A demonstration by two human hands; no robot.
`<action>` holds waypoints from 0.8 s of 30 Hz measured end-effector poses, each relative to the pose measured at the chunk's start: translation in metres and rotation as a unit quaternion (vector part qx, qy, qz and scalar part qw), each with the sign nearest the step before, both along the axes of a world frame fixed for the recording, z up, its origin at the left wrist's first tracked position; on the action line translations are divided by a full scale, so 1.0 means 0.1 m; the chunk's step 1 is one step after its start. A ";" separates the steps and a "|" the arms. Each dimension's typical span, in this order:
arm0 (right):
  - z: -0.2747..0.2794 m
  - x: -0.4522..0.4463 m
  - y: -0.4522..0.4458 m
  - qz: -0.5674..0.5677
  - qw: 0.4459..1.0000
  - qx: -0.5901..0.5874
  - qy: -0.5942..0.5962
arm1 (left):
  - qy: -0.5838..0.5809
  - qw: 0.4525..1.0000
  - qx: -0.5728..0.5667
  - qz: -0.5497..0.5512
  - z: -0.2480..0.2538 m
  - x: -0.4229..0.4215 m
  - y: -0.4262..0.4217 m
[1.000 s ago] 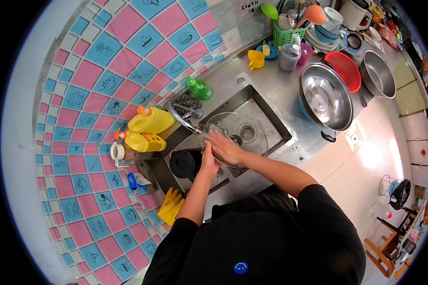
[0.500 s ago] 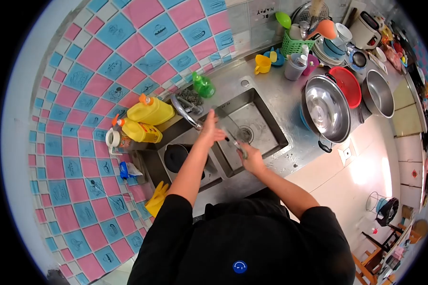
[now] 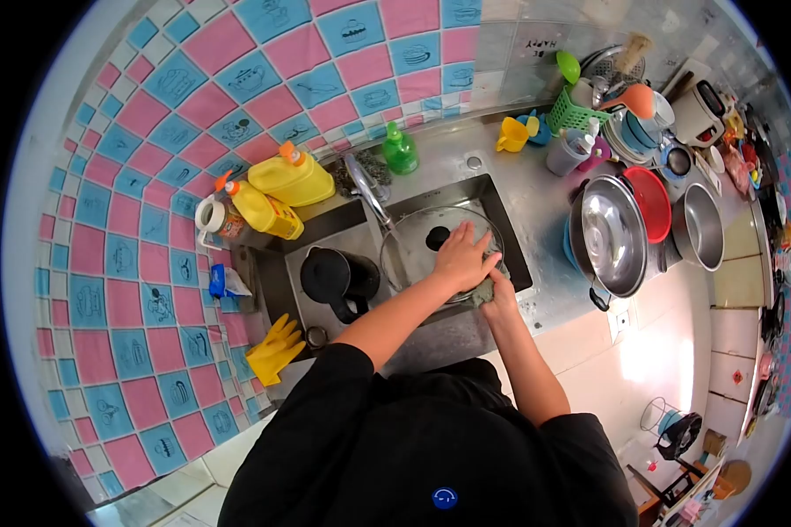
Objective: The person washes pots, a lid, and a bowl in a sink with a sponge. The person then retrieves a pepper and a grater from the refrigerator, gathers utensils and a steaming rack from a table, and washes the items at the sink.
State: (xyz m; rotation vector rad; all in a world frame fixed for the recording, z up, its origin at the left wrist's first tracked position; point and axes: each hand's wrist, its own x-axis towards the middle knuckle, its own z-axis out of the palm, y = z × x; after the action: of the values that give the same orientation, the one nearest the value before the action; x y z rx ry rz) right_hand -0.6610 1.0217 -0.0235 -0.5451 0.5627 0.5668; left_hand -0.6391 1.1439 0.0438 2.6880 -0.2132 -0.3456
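Left hand: the left hand lay on the glass lid with its fingers outstretched, near the black knob; whether it pressed or only rested could not be told.
Right hand: the right hand was closed on a grey-green cloth at the lid's rim, close beside the left; how its fingers curled was partly hidden.
Glass lid: it sat knob up in the sink basin on the person's right, beside the end of the tap.
Other basin: a black pitcher stood in it, with a small round container nearer the person.
Sink edge, left: yellow rubber gloves were draped at the corner.
Behind the sink: two yellow jugs stood side by side, and a green bottle stood beyond the tap.
Steel tabletop, right: a shiny two-handled pan stood on the tabletop, next to a red basin and a deep steel pot.
Far corner: a yellow cup stood near a green basket of utensils.
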 end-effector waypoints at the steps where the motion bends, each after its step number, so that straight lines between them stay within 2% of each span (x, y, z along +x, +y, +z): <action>1: -0.02 -0.03 -0.01 -0.011 1.000 0.019 0.009 | -0.005 0.999 -0.003 -0.044 0.01 -0.02 0.06; 3: -0.02 -0.06 -0.03 -0.033 0.998 0.056 0.025 | -0.036 0.992 -0.019 -0.121 0.05 -0.08 0.22; 4: 0.16 -0.08 -0.02 -0.038 0.999 0.027 0.026 | -0.063 0.985 -0.032 -0.155 0.10 -0.18 0.32; 6: 0.18 -0.06 -0.07 -0.022 0.999 0.047 0.012 | -0.099 0.974 -0.048 -0.197 0.20 -0.37 0.51; 12: 0.11 0.00 -0.22 0.049 0.998 0.043 -0.015 | -0.114 0.981 0.029 -0.153 0.43 -0.72 0.97; 15: 0.19 0.04 -0.18 0.084 0.995 0.043 -0.011 | -0.106 0.985 -0.003 -0.134 0.42 -0.77 1.04; 18: 0.14 0.11 -0.13 0.117 0.992 0.043 -0.011 | -0.106 0.986 0.024 -0.127 0.44 -0.76 1.15; 21: -0.07 0.20 -0.18 0.154 0.987 0.047 -0.023 | -0.120 0.992 0.021 -0.036 0.42 -0.76 1.28; 24: -0.15 0.28 -0.20 0.186 0.981 0.053 -0.034 | -0.151 0.981 0.001 0.126 0.15 -0.68 1.60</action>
State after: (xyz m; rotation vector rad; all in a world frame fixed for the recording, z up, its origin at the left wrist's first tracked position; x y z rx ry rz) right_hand -0.6326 1.0014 -0.0384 -0.5700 0.3640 0.9247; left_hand -0.7069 1.3038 0.0588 2.7159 0.0422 0.1393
